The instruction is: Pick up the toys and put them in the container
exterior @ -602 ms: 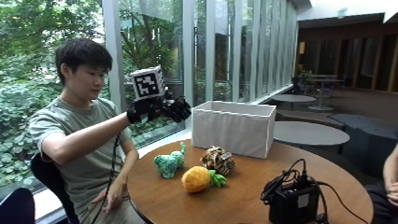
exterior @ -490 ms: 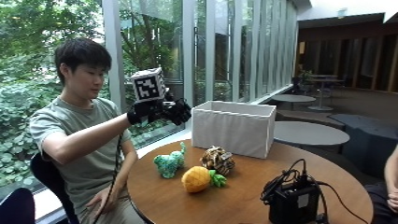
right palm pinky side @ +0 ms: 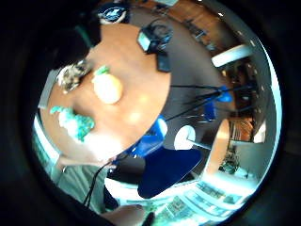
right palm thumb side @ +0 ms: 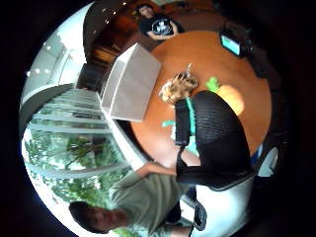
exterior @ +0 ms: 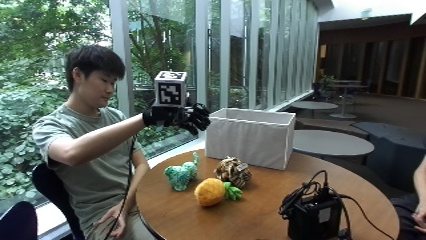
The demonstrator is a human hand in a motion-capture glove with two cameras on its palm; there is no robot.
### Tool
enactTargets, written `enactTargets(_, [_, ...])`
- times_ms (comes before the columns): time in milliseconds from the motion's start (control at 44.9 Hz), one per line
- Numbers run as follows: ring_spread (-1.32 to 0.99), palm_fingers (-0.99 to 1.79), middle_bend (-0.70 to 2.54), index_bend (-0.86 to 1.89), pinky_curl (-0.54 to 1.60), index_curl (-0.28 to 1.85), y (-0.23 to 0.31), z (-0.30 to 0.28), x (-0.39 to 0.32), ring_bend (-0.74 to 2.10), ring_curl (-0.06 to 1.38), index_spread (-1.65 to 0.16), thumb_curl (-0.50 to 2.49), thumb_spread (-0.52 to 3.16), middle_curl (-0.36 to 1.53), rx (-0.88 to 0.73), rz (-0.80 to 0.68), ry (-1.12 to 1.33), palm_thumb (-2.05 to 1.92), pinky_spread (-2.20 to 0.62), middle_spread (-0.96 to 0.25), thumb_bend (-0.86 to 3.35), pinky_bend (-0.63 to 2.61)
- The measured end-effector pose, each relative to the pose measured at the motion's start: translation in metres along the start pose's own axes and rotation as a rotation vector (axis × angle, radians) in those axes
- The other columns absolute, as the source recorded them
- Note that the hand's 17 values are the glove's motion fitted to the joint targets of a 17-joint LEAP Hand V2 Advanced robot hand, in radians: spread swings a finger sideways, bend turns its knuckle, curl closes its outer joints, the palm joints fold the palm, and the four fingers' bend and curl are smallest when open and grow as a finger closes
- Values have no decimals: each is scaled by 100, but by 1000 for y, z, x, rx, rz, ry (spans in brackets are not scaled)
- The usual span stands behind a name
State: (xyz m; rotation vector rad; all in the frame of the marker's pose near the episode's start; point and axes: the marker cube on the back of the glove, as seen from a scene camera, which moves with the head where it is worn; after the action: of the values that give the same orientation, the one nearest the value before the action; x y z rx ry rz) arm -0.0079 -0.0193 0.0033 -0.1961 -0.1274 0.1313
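Wooden round surface [exterior: 266,210], three toys on it, none in the box yet by the look of it. Your gloved right hand [exterior: 178,117] is raised above the near edge, well clear of everything, fingers spread and slightly drooped, holding nothing.

Near to far from you:
- green dinosaur toy [exterior: 181,173], closest to your side, upright. Looks plush, so likely light and squashy. Take it round the body, not the thin neck or tail.
- pineapple toy [exterior: 212,191], orange with a green leaf tuft, lying on its side just beside the dinosaur. Rounded body probably gives under the fingers; wrap it across the middle. Tuft is a poor handle.
- brown striped toy [exterior: 233,171], just behind the pineapple, nearest the box. Can't tell what animal it is. Looks soft too; grab from above around the bulk.

None of these look fragile or slippery. Judging by the fabric, they'll deform, not roll away.

White container [exterior: 249,136] stands upright at the far edge by the window, open top, fabric-looking walls that may flex if bumped. Inside is not visible from any view, so I can't say what's in it. Drop toys from above, don't push on the rim.

Black camera box [exterior: 314,216] with cables sits on the other side, well apart from the toys.
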Motion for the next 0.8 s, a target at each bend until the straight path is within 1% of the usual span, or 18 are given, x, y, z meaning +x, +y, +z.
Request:
enactTargets(89, [-17,-4,32,7,34,11,-7,11,-7,66,25,-19,15,155,25,-84,-13,-25,-4,-10,-1,15,83])
enactTargets(223, [-14,-12,31,9,34,11,-32,36,-4,62,24,-19,16,152,27,-130,35,3,-4,-6,0,10,87])
enactTargets(401, [-8,-19,22,10,35,14,-67,99,21,52,22,-18,18,149,28,-230,156,56,-3,-2,2,4,91])
enactTargets(512, [-5,-21,17,8,36,14,-78,148,35,47,21,-19,20,147,28,-296,206,80,0,0,2,3,94])
enactTargets(602, [-2,-20,15,8,37,14,-85,169,56,42,21,-20,22,144,28,-332,258,89,3,2,3,3,100])
enactTargets(668, [-1,-17,14,9,38,15,-85,189,59,41,21,-21,24,142,28,-344,246,107,6,3,3,3,103])
enactTargets(735, [0,-3,14,13,39,16,-86,194,67,48,23,-23,26,139,27,-279,249,145,11,2,2,5,106])
enactTargets(802, [-3,19,18,16,37,17,-90,193,76,63,26,-23,29,139,28,-182,247,166,22,-3,2,9,106])
